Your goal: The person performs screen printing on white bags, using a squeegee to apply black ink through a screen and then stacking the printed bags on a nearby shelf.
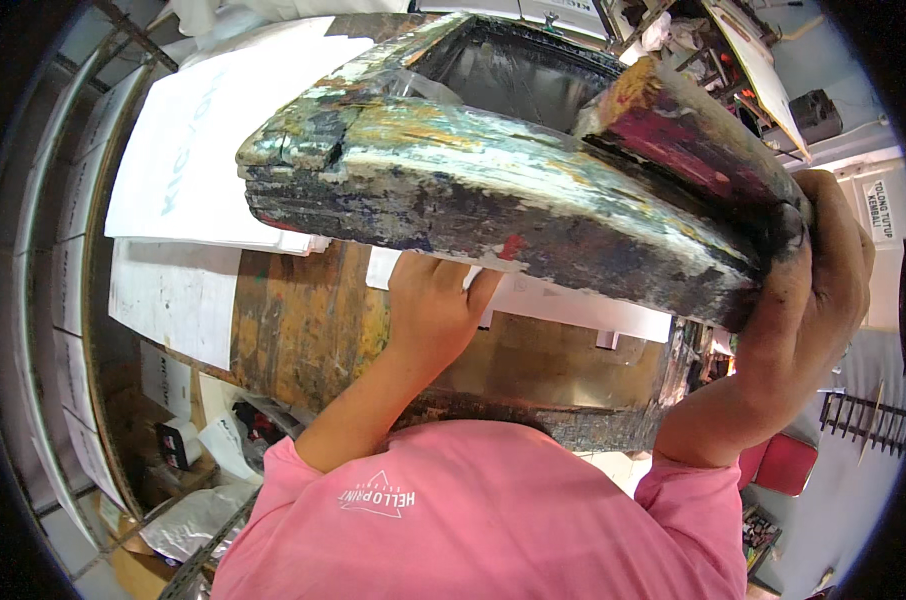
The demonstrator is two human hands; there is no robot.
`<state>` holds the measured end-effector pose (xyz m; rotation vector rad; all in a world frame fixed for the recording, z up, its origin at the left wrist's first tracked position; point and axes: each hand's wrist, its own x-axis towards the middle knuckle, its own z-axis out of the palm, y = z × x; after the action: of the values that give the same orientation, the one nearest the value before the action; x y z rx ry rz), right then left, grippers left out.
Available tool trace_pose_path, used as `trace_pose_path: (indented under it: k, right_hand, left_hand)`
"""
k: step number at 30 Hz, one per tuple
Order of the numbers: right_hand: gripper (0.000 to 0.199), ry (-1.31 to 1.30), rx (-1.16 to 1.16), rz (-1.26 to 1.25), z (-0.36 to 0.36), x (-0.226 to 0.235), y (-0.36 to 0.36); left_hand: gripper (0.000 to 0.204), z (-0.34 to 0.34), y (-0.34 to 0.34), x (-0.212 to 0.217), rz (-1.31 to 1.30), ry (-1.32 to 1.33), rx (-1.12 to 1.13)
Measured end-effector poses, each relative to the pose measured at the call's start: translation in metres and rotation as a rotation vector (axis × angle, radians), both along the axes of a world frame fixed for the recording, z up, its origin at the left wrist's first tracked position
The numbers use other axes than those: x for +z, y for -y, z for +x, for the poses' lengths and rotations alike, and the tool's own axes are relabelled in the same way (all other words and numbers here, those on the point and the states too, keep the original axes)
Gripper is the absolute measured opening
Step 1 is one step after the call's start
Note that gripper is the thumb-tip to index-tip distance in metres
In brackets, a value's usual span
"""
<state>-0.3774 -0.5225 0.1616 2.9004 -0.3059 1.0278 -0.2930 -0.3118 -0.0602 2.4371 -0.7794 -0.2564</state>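
A thick wooden screen printing frame (493,200), crusted with black, white and yellow ink, is tilted up over the worktable (303,310). My right hand (823,260) is closed around its near right corner. A squeegee-like block with a magenta-stained side (693,140) leans inside the frame, one end close to my right fingers. Dark mesh (513,75) shows within the frame. My left hand (438,300) reaches under the near rail, beside a white sheet (573,305) on the table. The rail hides its fingertips, so I cannot see what they touch.
Stacked white printed sheets (213,140) lie at the left of the table. A metal shelf rack (83,300) stands along the left side. Below are a cardboard box (138,570) and a clear plastic bag (198,520). A red seat (781,465) sits at right.
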Motion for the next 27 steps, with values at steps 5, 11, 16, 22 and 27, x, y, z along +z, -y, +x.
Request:
trace_pose_path:
  k: [5, 11, 16, 22, 27]
  right_hand:
    - [0.058, -0.061, -0.022, 0.01, -0.002, -0.002, -0.007]
    - [0.06, 0.004, -0.047, 0.053, -0.003, -0.008, -0.01]
    - [0.058, 0.041, 0.042, -0.02, -0.003, -0.014, -0.004]
    - [0.057, -0.042, -0.004, -0.054, -0.009, -0.014, -0.006]
    - [0.048, -0.034, -0.004, -0.15, -0.013, -0.022, 0.004]
  left_hand:
    - [0.042, 0.012, -0.01, 0.005, -0.377, 0.436, 0.091]
    - [0.041, 0.045, -0.096, 0.028, -0.695, 0.011, 0.472]
    - [0.055, 0.114, -0.195, 0.058, -0.408, 0.087, 0.528]
    - [0.075, 0.235, -0.289, 0.073, -0.439, 0.031, 0.418]
    - [0.081, 0.337, -0.348, 0.048, -0.247, 0.058, 0.346]
